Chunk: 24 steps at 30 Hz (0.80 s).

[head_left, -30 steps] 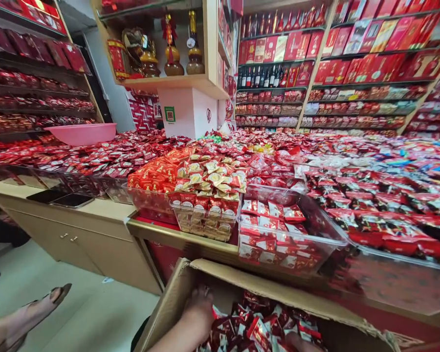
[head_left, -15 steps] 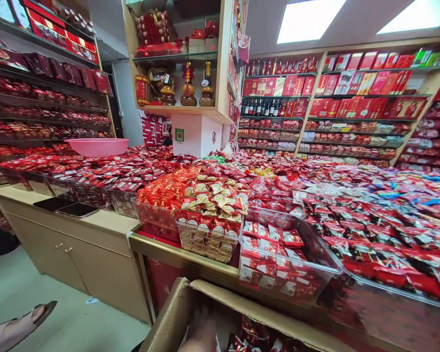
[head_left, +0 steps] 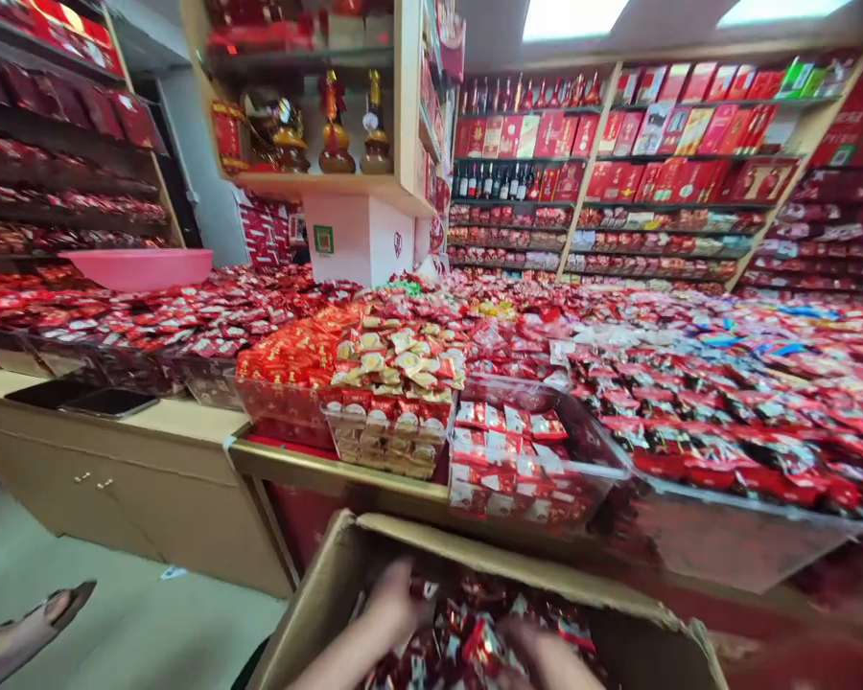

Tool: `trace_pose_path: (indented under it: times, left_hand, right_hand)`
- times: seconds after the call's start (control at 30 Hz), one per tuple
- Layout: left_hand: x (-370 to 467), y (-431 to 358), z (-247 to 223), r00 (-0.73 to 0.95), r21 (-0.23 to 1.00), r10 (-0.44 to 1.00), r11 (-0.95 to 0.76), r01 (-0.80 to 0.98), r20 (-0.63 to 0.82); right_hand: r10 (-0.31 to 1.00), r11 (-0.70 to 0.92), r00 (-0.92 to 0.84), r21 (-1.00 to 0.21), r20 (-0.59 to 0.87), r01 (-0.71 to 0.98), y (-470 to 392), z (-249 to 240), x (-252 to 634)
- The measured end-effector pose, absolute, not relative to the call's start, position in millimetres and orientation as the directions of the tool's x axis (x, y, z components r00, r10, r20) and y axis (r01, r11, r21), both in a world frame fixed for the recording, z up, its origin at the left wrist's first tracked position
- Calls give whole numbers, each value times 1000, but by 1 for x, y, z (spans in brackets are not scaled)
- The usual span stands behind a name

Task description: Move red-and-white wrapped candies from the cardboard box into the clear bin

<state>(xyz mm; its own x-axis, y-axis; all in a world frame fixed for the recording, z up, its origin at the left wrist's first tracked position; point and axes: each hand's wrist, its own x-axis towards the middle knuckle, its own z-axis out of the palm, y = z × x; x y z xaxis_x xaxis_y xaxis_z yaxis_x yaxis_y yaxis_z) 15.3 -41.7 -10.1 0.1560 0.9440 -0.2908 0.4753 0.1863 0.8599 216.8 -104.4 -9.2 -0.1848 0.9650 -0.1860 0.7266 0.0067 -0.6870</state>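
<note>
An open cardboard box (head_left: 309, 599) at the bottom centre holds many dark red and shiny wrapped packets (head_left: 467, 637). My left hand (head_left: 395, 604) reaches down inside it at the left, blurred, its fingers among the packets. On the right side of the box my right hand (head_left: 536, 647) is also down at the packets, smeared by motion, its fingers hidden. Just beyond the box, a clear bin (head_left: 532, 494) is partly filled with red and white packets. Left of that bin stands one piled with cream and red packets (head_left: 395, 364).
Heaped packets (head_left: 719, 412) cover the counter to the right. A pink basin (head_left: 144, 268) and dark flat trays (head_left: 107, 402) are at the left. A display cabinet (head_left: 316, 177) overhangs the counter. Another person's foot (head_left: 58, 609) is on the floor at lower left.
The view has tilted down and shifted right. More of the box and its packets shows. My right hand has come into view, and my left forearm is more visible.
</note>
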Motion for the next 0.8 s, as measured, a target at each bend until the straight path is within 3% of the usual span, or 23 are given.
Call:
trace_pose_path:
  times: [0.07, 0.13, 0.23, 0.47, 0.63, 0.8]
  left_hand:
    - [26, -50, 2, 249, 915, 917, 220, 339, -313]
    - [36, -58, 15, 337, 936, 876, 297, 187, -345]
    - [44, -69, 33, 438, 905, 810, 426, 18, -390]
    - [36, -83, 48, 521, 838, 745, 537, -99, -416]
    - [43, -86, 49, 426, 897, 806, 440, 32, -411]
    - [49, -85, 47, 349, 924, 861, 381, 38, -370]
  right_hand:
    - [966, -33, -204, -854, -161, 519, -107, -5, 210]
    - [964, -118, -217, -976, -156, 181, -108, 3, 203]
    - [964, -175, -229, -973, -139, -147, -109, 18, 198]
    - [959, -270, -174, -910, -224, -316, -117, 32, 203]
    - [963, -230, -212, -916, -166, -329, -122, 36, 198]
    - [964, -262, -139, -892, -226, -369, -126, 41, 199]
